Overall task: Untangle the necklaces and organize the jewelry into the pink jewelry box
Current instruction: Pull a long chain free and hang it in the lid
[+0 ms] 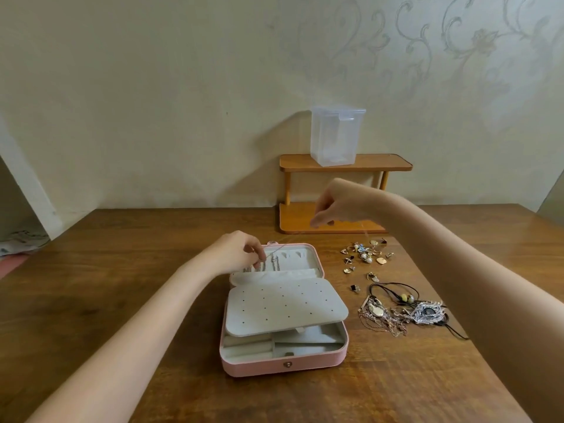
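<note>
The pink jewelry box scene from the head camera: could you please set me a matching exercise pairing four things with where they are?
Things:
1. pink jewelry box
2. clear plastic container
3. tangled heap of necklaces
4. thin silver chain

Places:
A. on the small wooden shelf's top
B. stretched between the left hand and the right hand
C. open on the brown wooden table, between the forearms
D. on the table right of the box

Pairs: 1-C, 2-A, 3-D, 4-B

soft, even, warm light, moderately bright; faint shadows fall under the forearms on the desk [122, 270]. wide-angle bending curves the frame edges, and fine detail looks slightly smeared throughout.
</note>
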`<action>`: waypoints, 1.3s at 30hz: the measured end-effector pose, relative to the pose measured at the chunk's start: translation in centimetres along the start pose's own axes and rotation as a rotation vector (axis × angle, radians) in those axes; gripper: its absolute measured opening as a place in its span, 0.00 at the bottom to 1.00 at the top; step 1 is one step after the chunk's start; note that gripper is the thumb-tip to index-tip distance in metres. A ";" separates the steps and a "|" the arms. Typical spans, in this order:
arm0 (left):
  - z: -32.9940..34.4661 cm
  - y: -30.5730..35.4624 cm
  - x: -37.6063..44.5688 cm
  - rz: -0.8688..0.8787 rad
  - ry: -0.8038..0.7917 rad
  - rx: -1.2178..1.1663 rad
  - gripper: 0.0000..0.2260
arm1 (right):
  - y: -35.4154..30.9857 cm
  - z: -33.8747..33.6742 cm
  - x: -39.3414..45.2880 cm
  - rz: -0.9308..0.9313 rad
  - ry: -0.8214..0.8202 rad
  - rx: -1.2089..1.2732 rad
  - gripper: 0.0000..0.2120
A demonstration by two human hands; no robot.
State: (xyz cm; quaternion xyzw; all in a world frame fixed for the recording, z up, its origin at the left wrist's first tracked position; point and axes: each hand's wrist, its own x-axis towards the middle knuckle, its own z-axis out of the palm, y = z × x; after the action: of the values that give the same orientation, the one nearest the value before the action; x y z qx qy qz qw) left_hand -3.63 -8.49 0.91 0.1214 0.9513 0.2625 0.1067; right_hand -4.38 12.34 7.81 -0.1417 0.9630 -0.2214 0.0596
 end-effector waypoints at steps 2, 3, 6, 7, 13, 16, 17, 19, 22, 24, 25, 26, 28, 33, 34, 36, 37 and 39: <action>0.2 -0.2 0.2 0.012 -0.052 -0.050 0.06 | -0.7 -0.2 0.5 -0.039 0.110 0.010 0.08; 0.3 -0.3 0.2 0.015 -0.072 -0.126 0.07 | -1.0 -0.2 0.7 -0.058 0.152 0.023 0.09; 0.2 -1.2 0.9 -0.067 0.057 -0.320 0.10 | -1.7 0.0 1.2 -0.095 0.180 0.030 0.09; 0.4 -1.7 1.4 -0.125 0.130 -0.297 0.12 | -1.8 0.0 1.2 -0.097 0.181 0.025 0.09; 1.6 -3.6 3.0 -0.321 0.131 0.106 0.12 | -1.4 -0.7 1.6 -0.005 0.129 0.088 0.10; 1.7 -3.5 2.9 -0.315 0.231 0.116 0.05 | -1.3 -0.8 1.7 0.016 0.134 0.104 0.11; 1.7 -3.4 2.8 -0.299 0.274 0.087 0.05 | -1.4 -0.9 1.7 0.016 0.142 0.112 0.10; 1.8 -2.9 2.5 -0.263 0.359 0.002 0.05 | -1.8 -1.1 1.5 0.012 0.152 0.136 0.08; 1.2 -2.2 1.9 -0.182 0.510 -0.131 0.04 | -2.6 -1.6 1.4 -0.018 0.159 0.187 0.06; 0.8 -2.0 1.4 -0.116 0.588 -0.195 0.05 | -3.1 -1.7 1.5 -0.036 0.166 0.182 0.06; 0.6 -1.8 1.1 -0.091 0.613 -0.226 0.05 | -3.3 -1.8 1.5 -0.038 0.171 0.172 0.07; 0.5 -1.7 0.8 -0.071 0.633 -0.254 0.06 | -3.4 -1.8 1.6 -0.041 0.174 0.163 0.07; 0.4 -1.5 0.5 -0.038 0.658 -0.293 0.07 | -3.6 -1.8 1.5 -0.048 0.173 0.149 0.09; -0.3 -0.8 0.1 0.038 0.664 -0.295 0.10 | -3.7 -1.9 1.3 -0.053 0.173 0.138 0.10; -0.5 -0.6 0.1 0.058 0.656 -0.294 0.10 | -3.7 -1.9 1.3 -0.055 0.175 0.140 0.10; -0.8 -0.3 0.1 0.095 0.632 -0.297 0.11 | -3.8 -1.8 1.4 -0.055 0.179 0.145 0.12; -1.0 -0.1 0.0 0.108 0.609 -0.301 0.11 | -3.8 -1.7 1.5 -0.055 0.178 0.144 0.12; -1.2 0.2 0.0 0.126 0.548 -0.290 0.11 | -4.0 -1.4 1.5 -0.055 0.164 0.133 0.12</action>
State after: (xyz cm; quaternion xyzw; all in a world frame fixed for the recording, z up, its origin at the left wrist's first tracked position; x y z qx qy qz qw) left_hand -3.92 -8.91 2.04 0.0883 0.8879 0.4245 -0.1537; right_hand -5.10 8.98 10.76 -0.1454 0.9435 -0.2972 -0.0161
